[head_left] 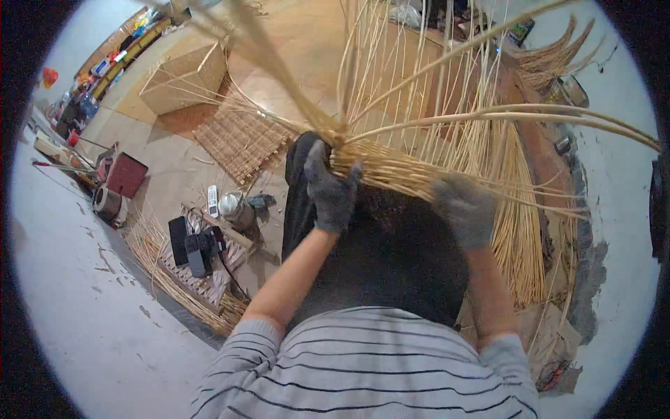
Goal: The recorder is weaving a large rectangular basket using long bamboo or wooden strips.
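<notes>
Across my lap, on dark cloth (391, 258), lies a partly woven wicker piece (391, 167) with long loose rods fanning out from its far side and right end. My left hand (330, 188), in a grey glove, grips its left end, close to where a bundle of rods (289, 91) gathers and rises. At the right end, my gloved right hand (466, 209) is curled over the woven edge; its fingers are slightly blurred and partly hidden. Several pale rods (502, 113) stick out to the right above this hand.
On the floor to the left lie a woven wicker panel (244, 136), an open box (185, 80), a metal jar (236, 208), a white remote (212, 200) and dark devices (199, 248). A red dustpan (128, 174) stands by the left wall. Long loose rods (520, 230) spread at my right.
</notes>
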Demonstrator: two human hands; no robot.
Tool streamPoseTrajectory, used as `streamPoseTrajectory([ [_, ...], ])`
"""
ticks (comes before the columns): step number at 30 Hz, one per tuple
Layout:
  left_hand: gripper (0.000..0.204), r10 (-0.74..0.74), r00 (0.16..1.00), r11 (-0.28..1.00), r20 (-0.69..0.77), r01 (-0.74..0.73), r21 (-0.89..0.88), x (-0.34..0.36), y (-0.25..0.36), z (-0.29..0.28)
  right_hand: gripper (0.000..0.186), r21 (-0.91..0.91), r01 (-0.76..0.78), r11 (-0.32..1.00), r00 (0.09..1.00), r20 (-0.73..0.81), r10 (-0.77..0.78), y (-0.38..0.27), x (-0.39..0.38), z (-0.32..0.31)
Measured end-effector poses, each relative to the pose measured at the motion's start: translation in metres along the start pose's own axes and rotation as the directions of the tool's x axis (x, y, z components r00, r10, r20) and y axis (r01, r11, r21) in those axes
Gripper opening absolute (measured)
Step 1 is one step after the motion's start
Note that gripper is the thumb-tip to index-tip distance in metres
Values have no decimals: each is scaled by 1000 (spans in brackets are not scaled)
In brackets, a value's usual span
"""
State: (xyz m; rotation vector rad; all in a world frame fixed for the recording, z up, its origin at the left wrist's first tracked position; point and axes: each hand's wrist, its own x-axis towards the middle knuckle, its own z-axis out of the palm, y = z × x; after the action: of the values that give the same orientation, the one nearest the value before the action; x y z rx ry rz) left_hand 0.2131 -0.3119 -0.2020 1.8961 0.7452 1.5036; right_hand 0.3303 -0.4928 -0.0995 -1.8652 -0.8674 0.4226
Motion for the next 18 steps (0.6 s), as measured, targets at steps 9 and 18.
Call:
streamPoseTrajectory([
  [9,47,-41,985,976,-167,4,-218,18,-71,17,17,-717,616,326,677,269,-685,-78,98,158],
  [18,33,-212,966,906,150,252,-339,35,-84,1,20,-130,570,811,817,189,-544,-45,55,159],
])
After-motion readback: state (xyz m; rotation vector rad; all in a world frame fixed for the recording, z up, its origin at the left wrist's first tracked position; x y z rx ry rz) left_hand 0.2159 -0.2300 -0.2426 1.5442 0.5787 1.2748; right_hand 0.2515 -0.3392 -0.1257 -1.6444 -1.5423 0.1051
